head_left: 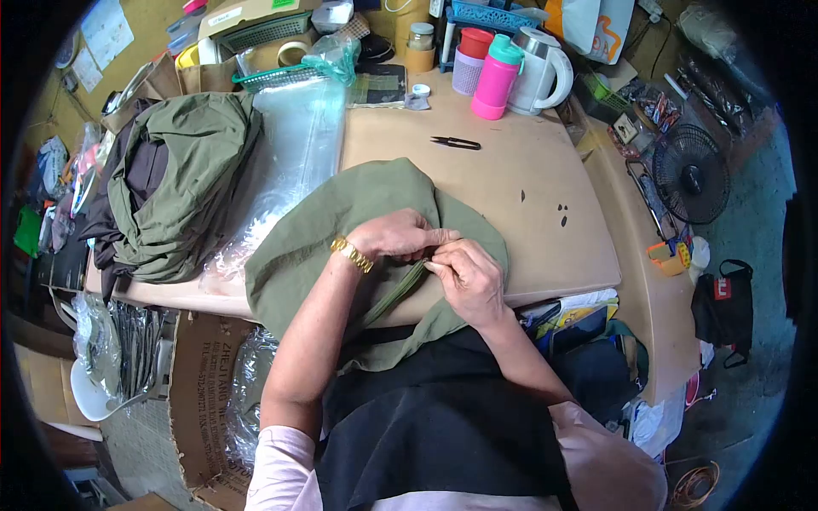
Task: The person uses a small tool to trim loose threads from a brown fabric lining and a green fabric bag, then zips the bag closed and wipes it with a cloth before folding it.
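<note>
Green garment (341,213) pinched in the two-handed grip (433,251).

The desk (494,183) is lit evenly and fairly brightly, with only soft shadows cast beneath the hands (467,277). White glare is thrown back by the clear plastic sheeting (298,145). The scene is bowed by wide-angle distortion and ringed by a black vignette. The center is rendered sharply; fine detail is softened toward the edges.
</note>
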The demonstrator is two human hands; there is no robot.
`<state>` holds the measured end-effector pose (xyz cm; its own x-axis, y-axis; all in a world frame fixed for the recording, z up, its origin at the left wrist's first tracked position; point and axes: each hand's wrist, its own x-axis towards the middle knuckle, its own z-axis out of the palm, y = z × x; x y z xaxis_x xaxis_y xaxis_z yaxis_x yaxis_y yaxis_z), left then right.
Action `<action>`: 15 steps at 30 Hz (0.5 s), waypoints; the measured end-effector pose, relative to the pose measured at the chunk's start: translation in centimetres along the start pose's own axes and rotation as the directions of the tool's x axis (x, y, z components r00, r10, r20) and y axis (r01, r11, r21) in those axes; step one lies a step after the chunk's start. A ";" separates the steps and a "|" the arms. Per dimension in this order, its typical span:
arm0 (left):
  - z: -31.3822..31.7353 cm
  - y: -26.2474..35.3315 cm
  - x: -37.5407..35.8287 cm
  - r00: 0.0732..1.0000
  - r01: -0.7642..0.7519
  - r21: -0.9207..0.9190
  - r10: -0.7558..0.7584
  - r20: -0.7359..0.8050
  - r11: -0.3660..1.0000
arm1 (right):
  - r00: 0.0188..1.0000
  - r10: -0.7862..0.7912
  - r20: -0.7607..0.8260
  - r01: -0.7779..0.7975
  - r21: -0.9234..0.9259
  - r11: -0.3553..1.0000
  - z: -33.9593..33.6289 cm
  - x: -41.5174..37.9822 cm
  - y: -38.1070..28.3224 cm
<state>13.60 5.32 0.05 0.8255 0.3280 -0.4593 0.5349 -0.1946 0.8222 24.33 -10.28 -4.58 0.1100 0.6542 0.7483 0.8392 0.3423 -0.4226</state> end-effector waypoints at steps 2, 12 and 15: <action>0.1 -0.6 1.2 0.991 -0.125 0.079 0.128 -0.036 0.989 | 1.000 -0.005 -0.012 0.005 -0.014 1.000 -0.4 0.4 -0.3; 4.0 -1.3 2.7 0.576 -0.182 0.383 0.414 -0.705 0.906 | 0.998 0.059 0.000 -0.059 -0.019 0.998 1.4 -0.8 -0.1; 3.3 -2.0 1.5 0.507 -0.257 0.395 0.472 -0.722 0.882 | 0.958 0.205 0.199 -0.241 0.180 0.954 0.9 -0.3 1.0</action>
<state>14.31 3.19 -3.40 0.5403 0.7416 0.3975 0.3305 -0.6215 0.7103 24.66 -9.53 -5.67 0.1709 0.8314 0.5288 0.6781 0.2901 -0.6753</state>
